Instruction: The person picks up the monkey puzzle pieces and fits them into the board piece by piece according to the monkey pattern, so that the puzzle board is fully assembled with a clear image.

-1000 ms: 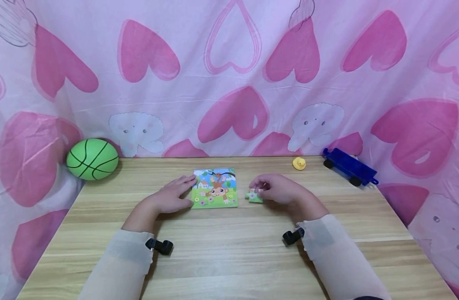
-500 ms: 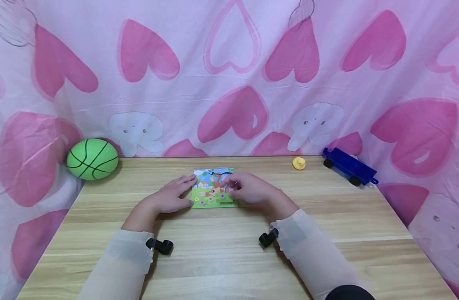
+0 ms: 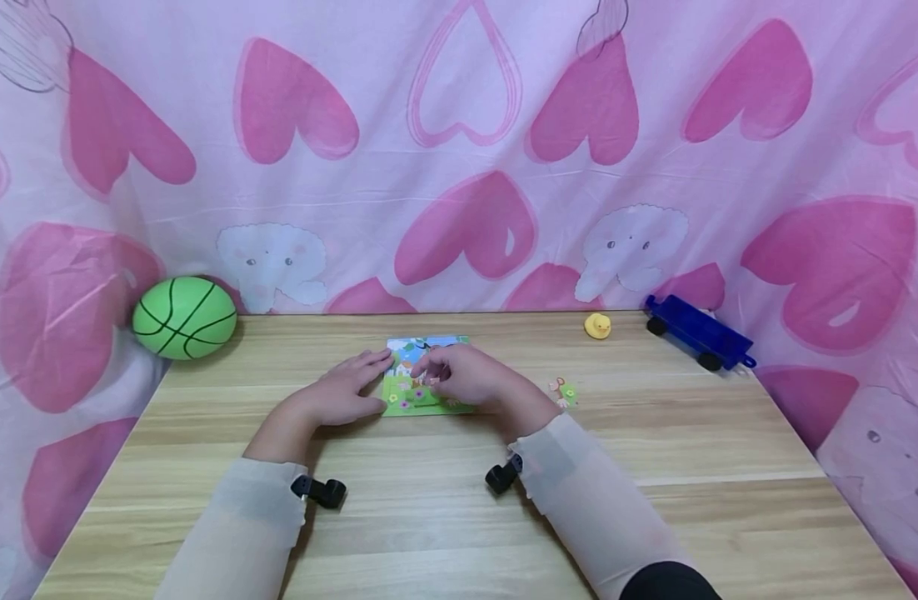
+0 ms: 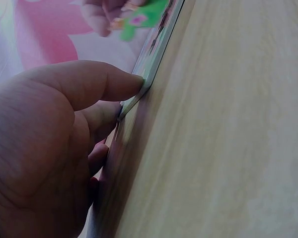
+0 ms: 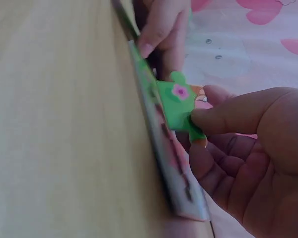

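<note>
A jigsaw puzzle board (image 3: pixel 399 407) with a bright cartoon picture lies flat at the middle of the table. My left hand (image 3: pixel 341 390) rests at its left side, thumb on the near corner and fingers along the edge. Over the board, my right hand (image 3: pixel 462 377) pinches a green puzzle piece (image 5: pixel 175 106) with a pink flower between thumb and fingers. The right wrist view has this piece tilted, its edge close over the board. In the head view the right hand covers much of the picture. Another puzzle piece (image 3: pixel 564 392) lies on the table beyond my right wrist.
A green ball (image 3: pixel 185 318) sits at the back left of the wooden table (image 3: pixel 399 517). Toward the back right are a small yellow rubber duck (image 3: pixel 597 326) and a blue toy wagon (image 3: pixel 699 332). A pink heart-patterned cloth (image 3: pixel 384 192) hangs behind and at the sides.
My right hand has moved left from beside the board to over it, carrying a puzzle piece. The loose piece on the right has come into view. My left hand has stayed still.
</note>
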The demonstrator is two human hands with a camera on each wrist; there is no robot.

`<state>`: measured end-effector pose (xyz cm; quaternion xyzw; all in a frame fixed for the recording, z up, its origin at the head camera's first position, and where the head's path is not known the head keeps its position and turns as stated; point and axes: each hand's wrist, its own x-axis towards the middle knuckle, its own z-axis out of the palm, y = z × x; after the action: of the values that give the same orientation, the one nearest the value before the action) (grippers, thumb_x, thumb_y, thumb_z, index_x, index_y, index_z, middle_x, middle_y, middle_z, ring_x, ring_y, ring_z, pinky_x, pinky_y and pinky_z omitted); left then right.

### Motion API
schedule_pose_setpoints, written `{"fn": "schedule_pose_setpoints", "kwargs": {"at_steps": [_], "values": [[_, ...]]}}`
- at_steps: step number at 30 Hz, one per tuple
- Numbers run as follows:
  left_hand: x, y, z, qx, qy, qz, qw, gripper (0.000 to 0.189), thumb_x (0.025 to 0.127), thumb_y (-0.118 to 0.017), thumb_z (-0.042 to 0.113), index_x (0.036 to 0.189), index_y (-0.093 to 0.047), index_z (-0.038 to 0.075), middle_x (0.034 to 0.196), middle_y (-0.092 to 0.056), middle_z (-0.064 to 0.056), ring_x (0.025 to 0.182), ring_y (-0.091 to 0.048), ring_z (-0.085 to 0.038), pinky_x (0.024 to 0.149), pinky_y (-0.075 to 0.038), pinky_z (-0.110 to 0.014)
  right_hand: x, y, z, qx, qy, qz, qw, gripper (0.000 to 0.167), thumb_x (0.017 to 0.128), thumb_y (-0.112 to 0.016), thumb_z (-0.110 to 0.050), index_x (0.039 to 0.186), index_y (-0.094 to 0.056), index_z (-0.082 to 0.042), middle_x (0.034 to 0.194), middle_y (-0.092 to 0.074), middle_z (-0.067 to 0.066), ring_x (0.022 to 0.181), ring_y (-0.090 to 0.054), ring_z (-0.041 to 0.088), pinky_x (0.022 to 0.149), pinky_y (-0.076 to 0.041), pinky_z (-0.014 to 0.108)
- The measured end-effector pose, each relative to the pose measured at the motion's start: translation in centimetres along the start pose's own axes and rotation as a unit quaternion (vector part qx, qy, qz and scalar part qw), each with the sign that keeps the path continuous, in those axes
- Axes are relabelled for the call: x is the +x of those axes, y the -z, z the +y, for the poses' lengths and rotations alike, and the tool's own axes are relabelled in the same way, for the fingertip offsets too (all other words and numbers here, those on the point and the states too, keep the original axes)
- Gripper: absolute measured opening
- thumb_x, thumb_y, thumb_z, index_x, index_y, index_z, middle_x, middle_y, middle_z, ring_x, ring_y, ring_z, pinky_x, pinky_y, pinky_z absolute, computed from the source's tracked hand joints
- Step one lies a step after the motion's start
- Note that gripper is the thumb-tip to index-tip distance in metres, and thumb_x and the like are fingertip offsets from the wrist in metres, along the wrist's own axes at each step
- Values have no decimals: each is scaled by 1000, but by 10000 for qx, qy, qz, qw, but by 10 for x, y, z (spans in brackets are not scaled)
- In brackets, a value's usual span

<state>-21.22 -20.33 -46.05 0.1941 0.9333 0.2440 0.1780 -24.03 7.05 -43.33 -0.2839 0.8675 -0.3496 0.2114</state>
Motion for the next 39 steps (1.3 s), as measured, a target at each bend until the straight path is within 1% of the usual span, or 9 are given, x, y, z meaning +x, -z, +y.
{"fn": "schedule_pose_setpoints", "kwargs": {"at_steps": [5,10,15,19,21,23,27,31,39], "values": [[1,-1,-1,14,0,3,10000,84,98,-65,39,171,-28,19,182,-18,-2,169,-10,-43,132,-13,-73,2,-4,3,-150,-125,101,9998,28,98,-72,-3,119,-78,-20,101,-72,0,92,-61,14,83,-54,28],[1,-1,-2,25,0,-4,10000,84,99,-65,39,171,-27,19,182,-18,-2,169,-9,-43,133,-13,-73,4,-7,8,-282,-142,65,9995,31,93,-78,-5,120,-77,-21,101,-70,-2,94,-60,15,85,-55,30],[1,-3,-4,41,39,-23,10000,84,99,-64,41,172,-26,21,182,-17,-2,169,-9,-42,132,-14,-73,8,-9,13,-496,-19,-28,9988,34,90,-83,-8,121,-78,-20,103,-71,-6,97,-60,15,88,-55,30],[2,-3,-4,13,70,-15,10000,84,98,-65,41,172,-27,22,182,-18,-2,169,-9,-43,132,-14,-74,10,-9,16,-544,271,8,9982,33,88,-85,-6,119,-79,-15,102,-71,-2,95,-62,16,86,-56,30],[2,-2,-3,-1,75,-19,10000,84,98,-65,41,172,-27,22,182,-18,-2,169,-9,-43,132,-13,-74,9,-9,17,-595,412,22,9974,32,87,-86,-6,118,-80,-14,102,-71,0,94,-62,16,86,-56,29],[2,-2,-3,1,64,-29,10000,84,99,-65,41,172,-27,22,182,-18,-1,169,-9,-43,132,-13,-75,9,-9,17,-664,458,29,9967,32,87,-86,-7,119,-80,-13,103,-70,1,95,-61,16,87,-55,29],[3,-2,-4,18,43,-44,10000,84,99,-64,41,172,-26,22,182,-17,-1,169,-9,-42,132,-13,-74,7,-10,18,-809,364,14,9961,34,89,-84,-10,122,-81,-17,108,-67,2,99,-58,14,91,-53,30],[3,-2,-4,13,46,-45,10000,84,99,-64,41,172,-27,22,182,-18,-1,169,-9,-42,132,-14,-74,7,-10,18,-888,278,31,9957,34,90,-84,-13,123,-81,-21,109,-67,-2,103,-56,13,94,-52,30],[2,-2,-4,-2,89,-42,10000,84,99,-64,41,172,-27,23,182,-17,1,169,-8,-41,132,-14,-74,7,-9,19,-764,332,-144,9964,36,92,-82,-12,127,-81,-19,112,-69,-1,103,-59,16,92,-53,29]]}}
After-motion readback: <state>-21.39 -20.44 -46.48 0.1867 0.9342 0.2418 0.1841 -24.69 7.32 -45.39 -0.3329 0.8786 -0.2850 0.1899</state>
